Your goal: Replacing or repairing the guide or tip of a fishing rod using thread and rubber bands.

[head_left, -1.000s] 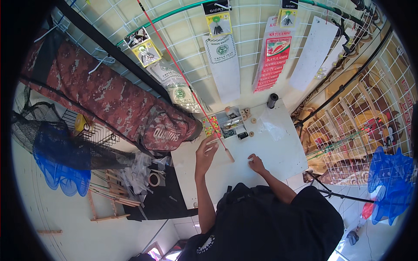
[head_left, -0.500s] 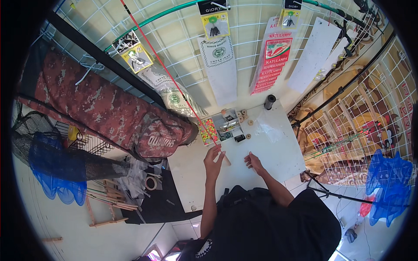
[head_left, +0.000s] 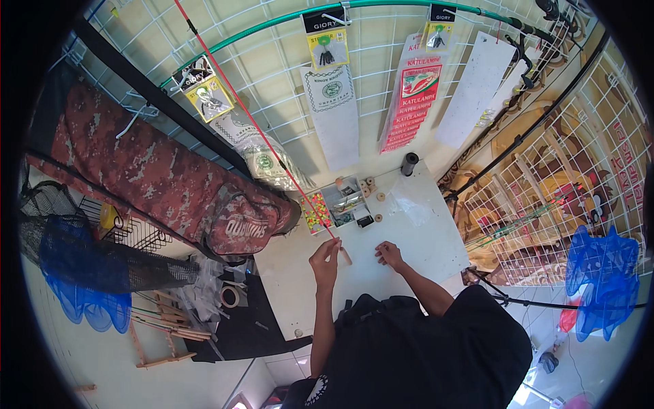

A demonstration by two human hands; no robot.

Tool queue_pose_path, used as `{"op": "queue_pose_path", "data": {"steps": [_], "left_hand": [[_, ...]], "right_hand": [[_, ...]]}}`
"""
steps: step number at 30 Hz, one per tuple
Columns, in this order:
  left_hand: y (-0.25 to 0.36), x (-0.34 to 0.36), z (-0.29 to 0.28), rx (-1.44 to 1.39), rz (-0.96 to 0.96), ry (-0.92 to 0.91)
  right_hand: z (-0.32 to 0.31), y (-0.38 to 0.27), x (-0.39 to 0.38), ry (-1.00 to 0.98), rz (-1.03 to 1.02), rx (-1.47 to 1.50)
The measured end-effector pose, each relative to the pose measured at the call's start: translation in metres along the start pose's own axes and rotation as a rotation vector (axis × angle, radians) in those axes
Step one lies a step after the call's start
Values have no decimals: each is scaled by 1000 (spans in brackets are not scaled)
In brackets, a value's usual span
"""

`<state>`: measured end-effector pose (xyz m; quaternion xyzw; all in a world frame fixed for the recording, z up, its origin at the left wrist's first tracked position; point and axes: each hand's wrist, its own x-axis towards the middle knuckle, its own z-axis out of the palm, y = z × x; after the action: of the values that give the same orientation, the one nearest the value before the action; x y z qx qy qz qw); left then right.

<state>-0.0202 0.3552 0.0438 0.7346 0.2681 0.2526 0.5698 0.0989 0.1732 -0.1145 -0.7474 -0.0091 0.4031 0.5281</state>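
Observation:
My left hand [head_left: 324, 263] pinches a thin red rod [head_left: 274, 151] just above its light tan handle [head_left: 345, 256]; the rod slants up toward the wire rack at upper left. My right hand [head_left: 390, 256] is to the right of the handle over the white tabletop [head_left: 426, 236], fingers curled together; whether they hold something small is too small to tell. Beyond my hands lie a box of multicoloured small pieces [head_left: 315, 213], a compartment tray [head_left: 347, 203], small tan rings [head_left: 380, 197], a clear plastic bag [head_left: 407, 204] and a dark cylinder [head_left: 409, 164].
Hanging packets [head_left: 329, 49] line the wire grid above. A camouflage rod bag [head_left: 177, 170] and dark netting [head_left: 122, 266] crowd the left, above a black mat [head_left: 244, 318] with a tape roll [head_left: 231, 295]. Blue nets [head_left: 599, 273], another grid and a black pole [head_left: 531, 146] stand right.
My left hand has come down onto the rod and closed on it near the handle. The rod has shifted left in view; my right hand's fingers have moved slightly.

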Motion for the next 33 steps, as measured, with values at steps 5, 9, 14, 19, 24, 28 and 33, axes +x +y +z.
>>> {"op": "queue_pose_path", "data": {"steps": [5,9,14,19,24,28,33], "left_hand": [[3,-1,-1,-1,-12,-64],[10,-8,-9,44,45,-143],[13,-15,-15,12,8,-154],[13,-15,-15,1,12,-130],[10,-14,-14,-14,3,-115],[2,-19,-20,-1,-4,-93],[-8,-25,-27,-21,-51,-93]], "right_hand": [[-14,-4,6,47,69,88],[-10,4,4,65,31,53],[-2,9,-1,91,-71,-65],[-4,10,-4,91,-71,-93],[-13,-14,7,287,-202,-58],[-32,-37,44,418,-360,-227],[-57,-66,94,510,-570,-497]]}}
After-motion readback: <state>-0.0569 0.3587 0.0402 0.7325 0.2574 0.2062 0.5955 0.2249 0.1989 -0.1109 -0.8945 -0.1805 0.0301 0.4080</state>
